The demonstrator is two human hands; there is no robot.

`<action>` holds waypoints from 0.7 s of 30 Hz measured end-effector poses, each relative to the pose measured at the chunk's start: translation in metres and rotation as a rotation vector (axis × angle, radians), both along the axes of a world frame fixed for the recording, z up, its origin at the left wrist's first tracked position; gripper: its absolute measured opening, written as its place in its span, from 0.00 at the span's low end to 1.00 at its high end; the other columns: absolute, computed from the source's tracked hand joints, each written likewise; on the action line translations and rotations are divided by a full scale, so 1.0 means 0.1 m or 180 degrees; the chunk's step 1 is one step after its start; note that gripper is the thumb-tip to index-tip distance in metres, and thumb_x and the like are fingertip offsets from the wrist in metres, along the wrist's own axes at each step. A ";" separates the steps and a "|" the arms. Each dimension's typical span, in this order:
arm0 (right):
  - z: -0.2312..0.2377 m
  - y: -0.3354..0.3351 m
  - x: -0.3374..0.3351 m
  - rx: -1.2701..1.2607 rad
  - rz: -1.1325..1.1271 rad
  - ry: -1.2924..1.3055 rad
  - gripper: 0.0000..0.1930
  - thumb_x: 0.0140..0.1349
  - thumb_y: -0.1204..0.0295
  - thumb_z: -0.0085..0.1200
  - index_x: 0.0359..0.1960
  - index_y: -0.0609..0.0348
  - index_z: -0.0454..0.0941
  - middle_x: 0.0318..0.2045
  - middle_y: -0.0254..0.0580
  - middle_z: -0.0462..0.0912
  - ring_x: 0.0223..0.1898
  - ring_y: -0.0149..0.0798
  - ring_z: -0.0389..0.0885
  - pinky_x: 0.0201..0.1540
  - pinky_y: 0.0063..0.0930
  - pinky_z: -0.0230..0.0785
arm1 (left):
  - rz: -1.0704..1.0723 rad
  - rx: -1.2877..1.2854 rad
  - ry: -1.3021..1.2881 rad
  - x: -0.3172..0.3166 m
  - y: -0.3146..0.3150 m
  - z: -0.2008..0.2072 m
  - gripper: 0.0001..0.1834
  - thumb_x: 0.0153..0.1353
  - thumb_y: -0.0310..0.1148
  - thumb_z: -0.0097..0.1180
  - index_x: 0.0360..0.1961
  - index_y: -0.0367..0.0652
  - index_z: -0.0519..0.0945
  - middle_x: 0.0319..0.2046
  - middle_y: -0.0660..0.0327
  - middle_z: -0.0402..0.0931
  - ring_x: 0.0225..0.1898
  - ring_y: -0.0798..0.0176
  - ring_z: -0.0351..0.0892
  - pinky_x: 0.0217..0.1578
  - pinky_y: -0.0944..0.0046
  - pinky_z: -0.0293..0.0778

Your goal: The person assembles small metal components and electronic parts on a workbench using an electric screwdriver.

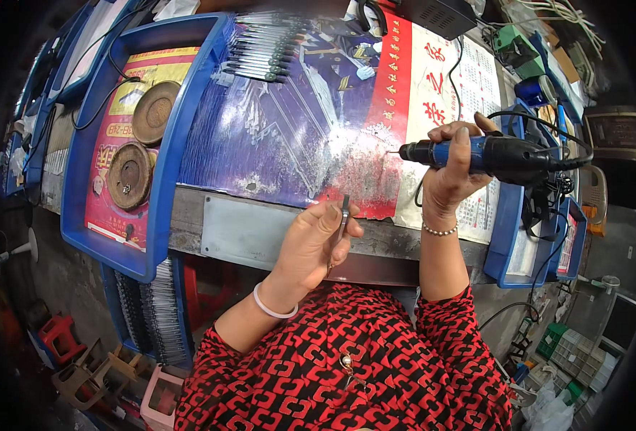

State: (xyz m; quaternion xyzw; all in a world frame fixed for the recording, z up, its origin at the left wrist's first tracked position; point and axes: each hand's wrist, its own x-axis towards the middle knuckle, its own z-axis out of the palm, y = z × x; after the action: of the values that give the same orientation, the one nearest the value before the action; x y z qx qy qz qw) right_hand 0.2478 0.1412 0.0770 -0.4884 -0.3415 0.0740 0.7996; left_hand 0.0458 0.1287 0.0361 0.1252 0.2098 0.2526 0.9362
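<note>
My right hand [451,161] is wrapped round a blue and black rotary tool [501,156], held above the right part of the bench. Its thin bit points left, and a black cord runs from its back end. Nearer the bench's front edge, my left hand [314,241] pinches a slim dark metal piece [344,214] upright between thumb and fingers. Part of that piece is hidden by the fingers, so its kind cannot be made out. The bit and the metal piece are apart. Beneath both hands lies a worn printed poster sheet [282,136] with whitish dust on it.
A blue tray [161,230] at left holds two round brown dishes [130,177]. Several slim metal tools [260,54] lie in a row at the far side. Blue bins [508,251] and cords stand at right. Below the bench, a blue crate [185,316] holds metal rods; stools stand at lower left.
</note>
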 end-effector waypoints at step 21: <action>0.71 -0.72 -0.71 0.0646 0.1617 0.0151 0.28 0.59 0.60 0.54 0.57 0.53 0.57 0.25 0.38 0.71 0.21 0.36 0.73 0.25 0.30 0.66 | -0.0347 -0.0783 -0.0387 -0.05 -0.11 0.04 0.12 0.67 0.42 0.42 0.36 0.46 0.71 0.19 0.66 0.69 0.12 0.77 0.59 0.12 0.77 0.56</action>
State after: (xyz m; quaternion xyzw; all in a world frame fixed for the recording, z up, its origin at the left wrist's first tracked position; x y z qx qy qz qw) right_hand 0.1764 0.0693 0.1483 -0.3026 -0.4399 0.2490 0.8080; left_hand 0.0411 0.1180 0.0399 0.0052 0.1749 0.1809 0.9678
